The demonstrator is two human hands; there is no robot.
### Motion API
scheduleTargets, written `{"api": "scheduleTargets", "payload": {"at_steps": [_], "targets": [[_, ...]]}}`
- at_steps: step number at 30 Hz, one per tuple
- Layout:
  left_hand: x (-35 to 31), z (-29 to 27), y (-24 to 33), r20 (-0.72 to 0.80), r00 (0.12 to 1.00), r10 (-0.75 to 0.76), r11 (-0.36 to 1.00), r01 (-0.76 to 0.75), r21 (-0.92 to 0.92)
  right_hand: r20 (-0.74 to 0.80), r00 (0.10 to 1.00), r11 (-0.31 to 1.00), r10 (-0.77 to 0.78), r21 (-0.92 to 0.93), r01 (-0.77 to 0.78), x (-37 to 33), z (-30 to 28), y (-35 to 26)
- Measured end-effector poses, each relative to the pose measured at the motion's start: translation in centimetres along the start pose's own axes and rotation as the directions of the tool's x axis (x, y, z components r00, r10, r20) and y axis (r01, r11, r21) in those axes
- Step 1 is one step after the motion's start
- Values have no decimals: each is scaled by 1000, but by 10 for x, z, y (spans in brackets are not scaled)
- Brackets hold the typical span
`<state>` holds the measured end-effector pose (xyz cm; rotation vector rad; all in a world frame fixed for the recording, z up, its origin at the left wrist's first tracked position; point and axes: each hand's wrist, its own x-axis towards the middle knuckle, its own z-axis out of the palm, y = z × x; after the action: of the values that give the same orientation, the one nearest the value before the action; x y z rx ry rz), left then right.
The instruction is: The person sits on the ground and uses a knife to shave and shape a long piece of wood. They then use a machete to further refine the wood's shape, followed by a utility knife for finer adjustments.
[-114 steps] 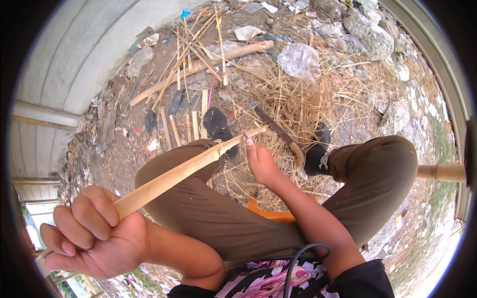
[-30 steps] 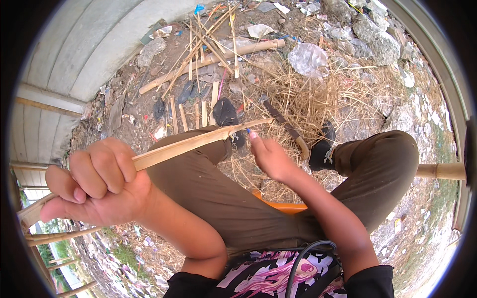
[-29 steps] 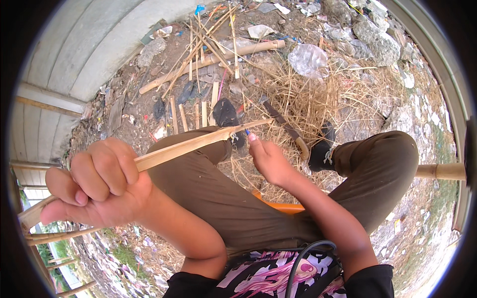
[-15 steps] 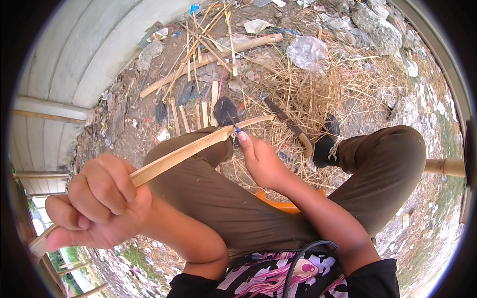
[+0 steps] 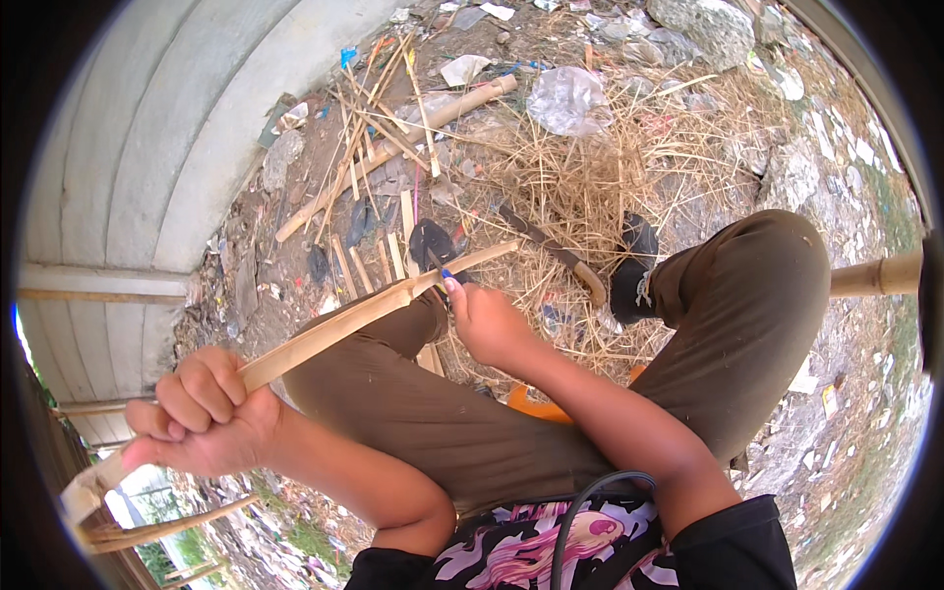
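My left hand (image 5: 202, 411) is closed around a long, pale bamboo strip (image 5: 334, 332), whose rear end sticks out at the lower left beyond my fist. The strip slants up across my left thigh to a thin, tapering far end. My right hand (image 5: 487, 320) grips a small knife (image 5: 445, 274) with a blue handle, thumb along it. Its dark, narrow blade crosses the strip a short way from the far tip. Much of the knife's handle is hidden inside my fingers.
Ahead lie a large knife (image 5: 546, 242) with a wooden handle, dry straw, a bamboo pole (image 5: 457, 110) and several split strips (image 5: 354, 270). A clear plastic bag (image 5: 568, 101) sits beyond. On the left rises a pale wall (image 5: 177, 128). Something orange (image 5: 536, 403) shows between my legs.
The whole view has shifted somewhat. My left hand and the strip's rear end sit lower in it, and more of that end shows. The blade remains at about the same place on the strip.
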<state>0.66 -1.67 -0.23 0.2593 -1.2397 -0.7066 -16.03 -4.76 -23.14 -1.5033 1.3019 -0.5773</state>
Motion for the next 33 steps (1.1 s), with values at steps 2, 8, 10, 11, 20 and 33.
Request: {"api": "scheduleTargets", "payload": {"at_steps": [2,8,10,11,20,33], "targets": [[1,4,0,25,1000,3,1000,-3,-2,-22,1000,1000,-8,17,8,2,6,-2],[2,16,-6,31,999,-7,1000,7,19,3,994,994,106,-7,-106,21,2,27],[1,20,-8,51,999,-7,1000,5,29,58,985,987,160,-35,-159,23,-3,23],[0,20,-9,60,998,-6,999,4,34,86,978,982,188,-50,-184,24,-4,22],[-2,40,-17,151,986,-71,988,91,-127,57,964,965,259,12,-260,52,2,78],[-3,-20,-1,-85,996,-22,994,31,102,45,975,962,217,-182,-206,83,26,88]]}}
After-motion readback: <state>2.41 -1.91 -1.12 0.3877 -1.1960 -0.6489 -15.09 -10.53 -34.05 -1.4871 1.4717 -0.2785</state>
